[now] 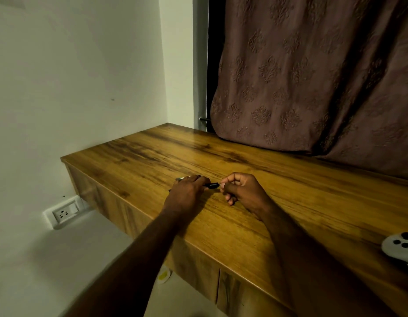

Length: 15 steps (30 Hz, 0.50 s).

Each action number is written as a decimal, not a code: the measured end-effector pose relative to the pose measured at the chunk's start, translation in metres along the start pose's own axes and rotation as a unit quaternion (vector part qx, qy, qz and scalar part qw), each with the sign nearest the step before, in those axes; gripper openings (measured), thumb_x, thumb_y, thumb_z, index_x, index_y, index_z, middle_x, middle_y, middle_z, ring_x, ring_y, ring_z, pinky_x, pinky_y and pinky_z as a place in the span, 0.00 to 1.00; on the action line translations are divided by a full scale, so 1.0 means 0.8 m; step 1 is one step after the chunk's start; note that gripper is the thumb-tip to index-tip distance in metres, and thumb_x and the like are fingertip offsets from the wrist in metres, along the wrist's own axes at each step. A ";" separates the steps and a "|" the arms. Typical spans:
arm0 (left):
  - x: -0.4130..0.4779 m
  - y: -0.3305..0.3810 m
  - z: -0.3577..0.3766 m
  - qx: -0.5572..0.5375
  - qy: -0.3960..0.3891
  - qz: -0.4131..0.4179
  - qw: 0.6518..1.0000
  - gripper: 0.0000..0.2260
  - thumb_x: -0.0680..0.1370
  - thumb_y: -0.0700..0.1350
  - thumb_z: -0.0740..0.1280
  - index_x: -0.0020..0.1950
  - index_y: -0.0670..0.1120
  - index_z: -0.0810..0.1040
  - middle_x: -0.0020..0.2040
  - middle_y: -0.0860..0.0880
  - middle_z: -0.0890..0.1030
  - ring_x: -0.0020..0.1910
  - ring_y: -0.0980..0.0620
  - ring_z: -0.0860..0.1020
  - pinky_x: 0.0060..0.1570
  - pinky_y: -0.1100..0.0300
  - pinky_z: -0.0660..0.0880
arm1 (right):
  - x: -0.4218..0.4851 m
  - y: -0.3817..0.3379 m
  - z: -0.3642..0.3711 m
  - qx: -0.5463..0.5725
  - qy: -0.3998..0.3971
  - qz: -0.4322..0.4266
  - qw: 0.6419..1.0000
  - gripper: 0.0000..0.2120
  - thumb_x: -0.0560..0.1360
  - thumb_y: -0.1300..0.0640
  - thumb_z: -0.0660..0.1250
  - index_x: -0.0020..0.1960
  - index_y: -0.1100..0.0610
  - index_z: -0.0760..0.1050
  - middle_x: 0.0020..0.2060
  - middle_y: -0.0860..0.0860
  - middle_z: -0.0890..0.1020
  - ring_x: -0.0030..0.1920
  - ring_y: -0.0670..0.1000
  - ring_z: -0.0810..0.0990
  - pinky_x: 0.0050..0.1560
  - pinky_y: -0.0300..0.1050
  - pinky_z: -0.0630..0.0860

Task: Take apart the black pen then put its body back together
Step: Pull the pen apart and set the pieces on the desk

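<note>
- Wooden desk (255,179) ran along a pale wall (72,88), with a patterned brown curtain (312,76) hanging behind it; dim light.
- Black pen (211,185) was held just above the desk top, near its front edge, lying roughly level between both hands.
- Left hand (187,193) was closed over the pen's left part, fingers wrapped round it; a pale end poked out past the knuckles, away from the curtain side.
- Right hand (241,191) was curled, thumb and forefinger pinching the pen's right tip, which looked thin and metallic.
- Progress, judged: early or mid stage. No loose pen parts were visible on the desk, so the pen looked mostly in one piece. Couldn't tell whether the tip was being unscrewed or screwed back on.
- Left to do, likely: separate the pieces, then rejoin the body.
- White game controller (399,248) sat at the desk's right end, well apart from the hands.
- Wall socket (63,213) was below the desk's left end.
</note>
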State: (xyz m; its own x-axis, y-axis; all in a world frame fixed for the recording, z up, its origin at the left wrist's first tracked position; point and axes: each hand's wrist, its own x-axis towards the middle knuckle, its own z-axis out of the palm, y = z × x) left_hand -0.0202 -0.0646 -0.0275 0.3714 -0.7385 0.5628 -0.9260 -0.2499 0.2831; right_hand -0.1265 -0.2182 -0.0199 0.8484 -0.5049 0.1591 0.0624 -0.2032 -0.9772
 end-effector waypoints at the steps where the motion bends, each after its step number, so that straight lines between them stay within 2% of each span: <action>1: 0.000 0.001 0.000 -0.006 0.001 0.003 1.000 0.16 0.76 0.53 0.58 0.56 0.47 0.78 0.48 0.47 0.81 0.46 0.47 0.78 0.46 0.53 0.73 | 0.000 0.000 0.000 0.002 -0.001 0.000 1.000 0.04 0.75 0.68 0.66 0.43 0.62 0.77 0.31 0.56 0.79 0.25 0.48 0.74 0.24 0.40 0.73; 4: 0.000 -0.001 0.001 -0.035 0.002 0.005 0.999 0.12 0.76 0.49 0.62 0.56 0.46 0.78 0.48 0.47 0.81 0.45 0.48 0.78 0.44 0.58 0.71 | -0.002 -0.001 -0.002 0.012 -0.003 -0.004 1.000 0.03 0.75 0.68 0.66 0.43 0.63 0.77 0.31 0.56 0.79 0.24 0.47 0.74 0.23 0.39 0.72; 7: -0.002 -0.005 0.004 -0.059 0.011 -0.014 0.998 0.08 0.75 0.44 0.67 0.53 0.46 0.77 0.49 0.46 0.81 0.46 0.47 0.78 0.45 0.56 0.75 | -0.003 0.000 -0.004 0.015 -0.004 -0.007 1.000 0.03 0.75 0.67 0.67 0.43 0.63 0.77 0.31 0.55 0.79 0.24 0.47 0.74 0.23 0.39 0.72; 11: -0.004 -0.006 0.006 -0.053 0.018 -0.040 0.998 0.08 0.74 0.46 0.68 0.53 0.48 0.78 0.51 0.46 0.82 0.47 0.48 0.79 0.46 0.54 0.77 | -0.001 0.003 -0.008 0.006 -0.004 0.000 1.000 0.03 0.75 0.67 0.67 0.42 0.62 0.78 0.31 0.57 0.78 0.25 0.49 0.73 0.24 0.40 0.71; 15: -0.005 -0.006 0.006 -0.055 0.019 -0.044 0.997 0.08 0.75 0.46 0.68 0.53 0.47 0.79 0.47 0.46 0.83 0.47 0.46 0.80 0.45 0.53 0.78 | 0.001 0.005 -0.014 -0.008 0.002 0.016 1.000 0.05 0.74 0.65 0.67 0.41 0.59 0.79 0.30 0.58 0.78 0.26 0.50 0.72 0.24 0.40 0.69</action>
State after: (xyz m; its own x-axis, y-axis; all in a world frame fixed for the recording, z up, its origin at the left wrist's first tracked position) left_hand -0.0175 -0.0637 -0.0350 0.4544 -0.6927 0.5600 -0.8775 -0.2399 0.4153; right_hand -0.1314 -0.2293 -0.0221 0.8477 -0.5146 0.1287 0.0269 -0.2005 -0.9793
